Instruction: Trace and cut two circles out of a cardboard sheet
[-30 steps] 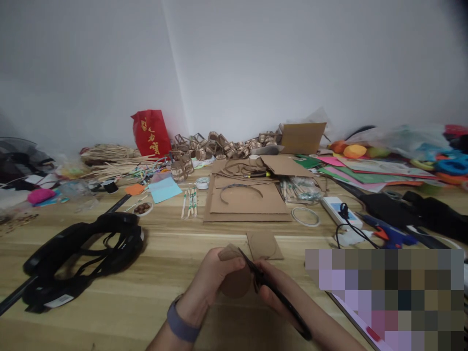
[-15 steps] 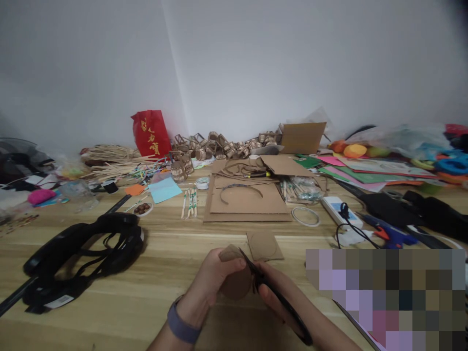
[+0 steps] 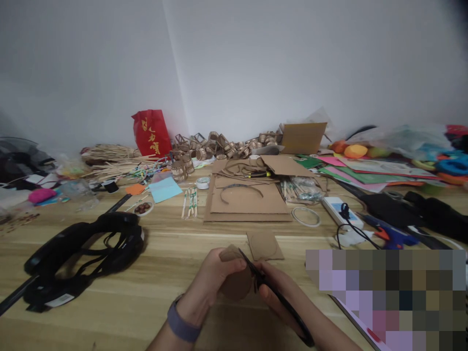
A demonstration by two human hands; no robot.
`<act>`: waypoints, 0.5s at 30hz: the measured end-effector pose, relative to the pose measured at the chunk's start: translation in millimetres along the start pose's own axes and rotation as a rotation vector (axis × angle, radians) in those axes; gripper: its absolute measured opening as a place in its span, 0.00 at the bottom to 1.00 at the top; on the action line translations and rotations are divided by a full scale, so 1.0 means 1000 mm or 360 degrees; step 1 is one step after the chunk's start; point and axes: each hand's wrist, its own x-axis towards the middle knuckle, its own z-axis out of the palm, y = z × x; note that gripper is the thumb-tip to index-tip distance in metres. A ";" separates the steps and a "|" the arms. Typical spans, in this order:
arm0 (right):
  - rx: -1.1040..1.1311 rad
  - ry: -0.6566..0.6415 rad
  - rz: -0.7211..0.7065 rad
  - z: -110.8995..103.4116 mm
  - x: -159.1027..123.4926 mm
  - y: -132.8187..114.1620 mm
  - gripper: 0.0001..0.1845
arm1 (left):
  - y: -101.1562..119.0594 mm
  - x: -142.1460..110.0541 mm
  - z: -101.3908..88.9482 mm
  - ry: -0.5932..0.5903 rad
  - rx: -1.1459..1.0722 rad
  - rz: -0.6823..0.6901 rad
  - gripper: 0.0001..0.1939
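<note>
My left hand [image 3: 221, 268], with a purple band at the wrist, grips a piece of cardboard [image 3: 236, 286] whose lower edge is rounded. My right hand [image 3: 274, 287] is closed around black scissors [image 3: 288, 312], whose blades point up and left against the cardboard's right side near my left thumb. How far the blades are parted is hard to see. Just beyond my hands, a square of cardboard [image 3: 263, 245] with a circle drawn on it lies on the wooden table [image 3: 153, 292].
Larger cardboard sheets [image 3: 248, 201] carry a curved strip [image 3: 241, 186]. A tape roll [image 3: 305, 217], a power strip [image 3: 341, 214] and a glue gun [image 3: 395, 239] lie to the right. A black strapped device [image 3: 84, 258] sits left. A red bag [image 3: 151, 132] stands behind.
Hardly anything differs. The scissors' handles have shifted very slightly to the right, while the cardboard stays in place in my left hand.
</note>
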 end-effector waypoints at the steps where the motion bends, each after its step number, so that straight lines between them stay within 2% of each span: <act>1: -0.0001 -0.0006 0.0001 0.000 0.000 0.000 0.34 | 0.000 0.000 0.000 -0.0003 -0.0005 -0.0003 0.19; 5: -0.0020 0.0002 0.0027 -0.001 0.000 0.001 0.35 | 0.000 0.001 -0.001 -0.0027 -0.0007 0.0004 0.21; 11: 0.0074 0.0065 0.0117 0.001 -0.001 -0.005 0.29 | -0.001 0.001 -0.002 -0.0036 0.0014 -0.0006 0.20; 15: 0.0131 0.0004 0.0114 0.004 -0.003 -0.010 0.37 | -0.001 0.002 -0.002 -0.0031 -0.0001 0.0005 0.20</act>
